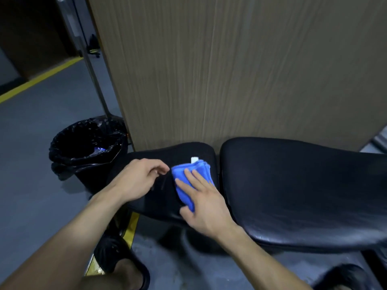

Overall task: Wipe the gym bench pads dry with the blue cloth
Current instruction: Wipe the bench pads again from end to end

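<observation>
My right hand [206,208] presses the blue cloth [189,181] flat-fingered on the small pad [167,155]; the long pad [303,185] lies rightward, left hand [139,178] loosely curled, empty

A gym bench with two black, glossy vinyl pads: a smaller seat pad [188,152] on the left and a longer back pad [303,185] just beside it on the right (a narrow gap between them). On the seat pad lies a folded blue microfibre cloth [182,174], its white label showing; a right hand [206,208] presses it flat, and a left hand [136,178] rests near it.
</observation>
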`<state>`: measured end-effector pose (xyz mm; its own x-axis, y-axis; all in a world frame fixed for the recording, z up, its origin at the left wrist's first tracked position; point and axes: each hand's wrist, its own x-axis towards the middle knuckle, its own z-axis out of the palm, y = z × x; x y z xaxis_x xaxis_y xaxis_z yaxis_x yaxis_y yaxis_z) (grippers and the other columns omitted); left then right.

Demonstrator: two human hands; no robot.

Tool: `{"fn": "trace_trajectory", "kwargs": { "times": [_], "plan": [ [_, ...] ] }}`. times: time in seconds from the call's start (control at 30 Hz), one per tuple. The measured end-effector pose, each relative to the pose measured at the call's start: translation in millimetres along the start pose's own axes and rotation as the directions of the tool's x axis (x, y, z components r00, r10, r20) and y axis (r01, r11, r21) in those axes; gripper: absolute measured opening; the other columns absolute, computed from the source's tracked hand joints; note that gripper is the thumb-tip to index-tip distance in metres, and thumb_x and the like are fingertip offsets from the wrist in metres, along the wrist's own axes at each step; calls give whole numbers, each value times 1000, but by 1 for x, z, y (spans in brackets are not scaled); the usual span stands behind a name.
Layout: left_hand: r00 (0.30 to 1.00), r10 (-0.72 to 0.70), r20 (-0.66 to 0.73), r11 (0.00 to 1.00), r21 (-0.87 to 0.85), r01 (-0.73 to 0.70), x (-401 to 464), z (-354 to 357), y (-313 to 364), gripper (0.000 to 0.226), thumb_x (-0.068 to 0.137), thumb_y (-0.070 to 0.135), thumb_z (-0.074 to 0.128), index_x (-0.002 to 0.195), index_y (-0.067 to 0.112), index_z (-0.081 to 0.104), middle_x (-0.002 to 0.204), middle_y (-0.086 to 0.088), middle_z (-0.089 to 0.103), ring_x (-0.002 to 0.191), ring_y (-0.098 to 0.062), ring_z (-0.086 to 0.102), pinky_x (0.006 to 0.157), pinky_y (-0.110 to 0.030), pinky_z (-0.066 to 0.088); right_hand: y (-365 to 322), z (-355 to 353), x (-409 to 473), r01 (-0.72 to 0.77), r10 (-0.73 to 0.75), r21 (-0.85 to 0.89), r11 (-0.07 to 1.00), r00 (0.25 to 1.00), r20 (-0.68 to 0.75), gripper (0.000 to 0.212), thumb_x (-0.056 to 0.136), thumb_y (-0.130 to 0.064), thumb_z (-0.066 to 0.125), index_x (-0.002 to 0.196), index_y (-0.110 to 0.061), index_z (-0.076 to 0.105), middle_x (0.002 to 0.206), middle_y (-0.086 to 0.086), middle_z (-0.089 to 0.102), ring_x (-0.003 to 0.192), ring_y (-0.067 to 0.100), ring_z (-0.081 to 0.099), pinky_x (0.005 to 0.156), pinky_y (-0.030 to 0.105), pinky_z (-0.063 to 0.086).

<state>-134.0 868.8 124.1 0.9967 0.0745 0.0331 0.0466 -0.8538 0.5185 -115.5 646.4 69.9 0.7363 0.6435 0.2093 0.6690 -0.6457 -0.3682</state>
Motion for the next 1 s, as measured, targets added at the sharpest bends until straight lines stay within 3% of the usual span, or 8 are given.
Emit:
{"fn": "trace_trajectory", "kwargs": {
  "times": [0.17,0.3,0.37,0.5,0.67,0.77,0.87,1.0],
  "plan": [
    [996,62,66,998,6,-63,5,15,31,39,97,5,50,106,35,73,97,21,71,91,-6,71,85,-24,54,44,-62,-41,-226,266,334,915,961,-78,57,74,-30,47,127,-36,67,135,-15,63,129,2,53,107,23,43],
    [990,88,112,996,20,-91,1,24,39,46,97,7,50,93,51,63,100,20,73,91,-2,70,91,-32,55,71,-125,-66,-331,622,869,368,782,35,45,77,0,47,102,-20,79,103,10,77,90,19,68,77,32,52],
    [989,93,114,995,31,-97,-3,26,42,46,98,8,50,93,52,63,102,19,73,93,-1,70,92,-32,55,90,-155,-95,-270,700,919,288,714,-10,43,81,5,47,103,-14,78,102,10,77,88,20,68,72,28,53],
    [986,74,153,989,119,-92,-12,30,49,39,100,11,49,106,44,68,106,19,69,97,-3,64,90,-24,49,115,-175,-150,-299,738,771,562,603,-304,46,82,-6,53,118,-28,71,100,-7,73,79,2,66,70,14,50],
    [979,92,184,970,204,-129,-25,35,58,38,98,11,49,100,47,62,103,18,66,89,-4,63,86,-24,46,106,-115,-190,-317,316,72,946,948,35,80,75,-48,39,154,-35,25,157,-16,27,145,12,24,119,37,21],
    [969,114,217,959,230,-165,-32,38,58,36,98,10,51,105,42,65,133,13,63,86,0,58,100,-24,44,112,-111,-190,-329,346,-132,935,928,135,87,76,-65,18,157,-40,-1,160,-21,-18,148,6,-25,123,46,-8],
    [962,137,236,938,282,-202,-32,39,55,34,99,11,52,120,31,69,142,12,58,126,-10,57,111,-24,36,129,-115,-185,-475,492,-189,859,869,57,89,74,-74,11,156,-44,0,162,-17,-20,152,26,-20,120,49,-8],
    [971,172,165,967,160,-198,-17,35,59,33,100,10,53,116,33,70,124,16,65,110,-6,61,91,-19,41,139,-107,-172,-560,565,-162,812,825,-15,87,73,-65,10,157,-42,8,167,-10,-8,154,30,-4,123,45,2]
  ]
}}
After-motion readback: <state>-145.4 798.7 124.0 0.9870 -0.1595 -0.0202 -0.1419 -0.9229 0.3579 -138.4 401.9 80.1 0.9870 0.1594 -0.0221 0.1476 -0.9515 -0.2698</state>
